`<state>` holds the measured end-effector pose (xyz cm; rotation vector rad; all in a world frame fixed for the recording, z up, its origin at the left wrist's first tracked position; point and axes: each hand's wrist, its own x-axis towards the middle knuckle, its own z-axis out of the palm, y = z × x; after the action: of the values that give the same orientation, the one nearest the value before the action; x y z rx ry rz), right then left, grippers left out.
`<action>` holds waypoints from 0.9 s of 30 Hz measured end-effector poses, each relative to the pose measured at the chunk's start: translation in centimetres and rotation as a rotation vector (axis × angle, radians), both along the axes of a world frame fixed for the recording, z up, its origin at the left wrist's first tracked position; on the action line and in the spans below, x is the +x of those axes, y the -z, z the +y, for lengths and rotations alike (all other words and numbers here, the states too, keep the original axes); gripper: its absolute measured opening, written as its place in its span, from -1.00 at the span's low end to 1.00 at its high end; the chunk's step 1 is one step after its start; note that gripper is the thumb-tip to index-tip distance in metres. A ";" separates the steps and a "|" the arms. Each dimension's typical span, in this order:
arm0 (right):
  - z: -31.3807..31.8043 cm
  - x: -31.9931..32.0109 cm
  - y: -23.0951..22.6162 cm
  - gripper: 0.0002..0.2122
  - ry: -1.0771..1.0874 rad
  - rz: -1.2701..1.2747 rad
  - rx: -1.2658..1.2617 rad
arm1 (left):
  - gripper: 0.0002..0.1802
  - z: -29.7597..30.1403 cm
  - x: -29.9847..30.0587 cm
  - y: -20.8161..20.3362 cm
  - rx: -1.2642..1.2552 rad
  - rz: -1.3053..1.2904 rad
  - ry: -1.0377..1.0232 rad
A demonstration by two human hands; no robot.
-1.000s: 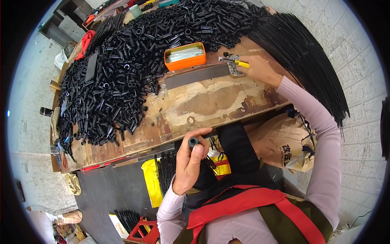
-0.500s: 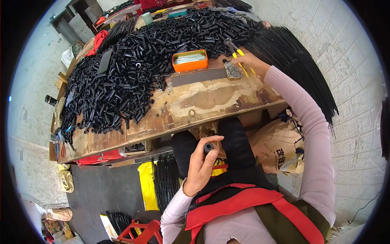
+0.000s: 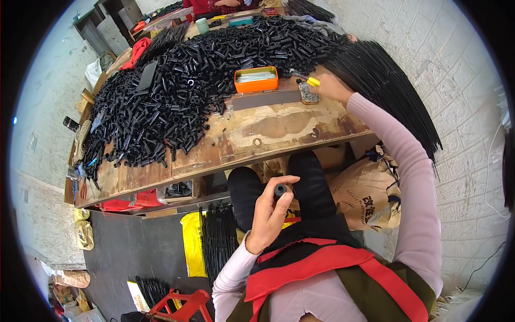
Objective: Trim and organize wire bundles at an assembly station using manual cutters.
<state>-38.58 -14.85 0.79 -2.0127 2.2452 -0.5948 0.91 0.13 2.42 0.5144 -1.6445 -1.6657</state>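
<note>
The left hand (image 3: 268,217) holds a black tube (image 3: 280,190) between thumb and curled fingers, open end facing the camera, index finger extended to the right. This tube is located above the lap, in front of the near edge of the table (image 3: 279,127). The right hand (image 3: 333,88) is closed around the yellow handles of the pliers (image 3: 313,82), above the right part of the table; the opening of the plier head is too small to tell. Just beside the pliers stands a small tin (image 3: 310,102) containing metal pieces. To its left lies a flat grey strip (image 3: 266,100), and behind the strip stands an orange box (image 3: 257,85) containing thin pale rods. A heap of black tubes (image 3: 155,121) covers the left and rear of the table. Long black rods (image 3: 383,88) extend along the right side.
</note>
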 end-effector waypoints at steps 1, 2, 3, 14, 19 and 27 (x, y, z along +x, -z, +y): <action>0.2 0.7 0.2 -0.75 0.052 -0.010 0.047 | -0.61 -0.1 0.0 0.0 0.002 -0.002 -0.006; 0.5 0.7 0.7 -0.75 0.053 -0.011 0.049 | -0.61 -0.1 -0.1 -0.1 0.004 -0.009 -0.003; 0.7 0.8 1.1 -0.74 0.044 0.075 -0.003 | -0.62 -0.2 -0.2 -0.1 0.007 -0.018 -0.001; -0.4 -1.1 -0.5 -0.79 0.129 -0.368 0.115 | -0.55 -1.6 -1.2 -0.2 0.037 -0.015 -0.009; 1.5 -1.1 -2.0 -0.87 0.064 -1.505 0.321 | -0.27 -1.4 -1.6 -2.1 -0.108 0.000 0.016; 11.8 10.6 -3.9 -0.89 -0.119 -1.978 0.286 | -0.43 -1.0 -1.3 1.3 0.088 0.019 -0.108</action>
<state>-27.94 -3.02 4.73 -0.4978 0.7887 -1.2386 -0.40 -0.86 1.16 0.6186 -1.5083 -1.6632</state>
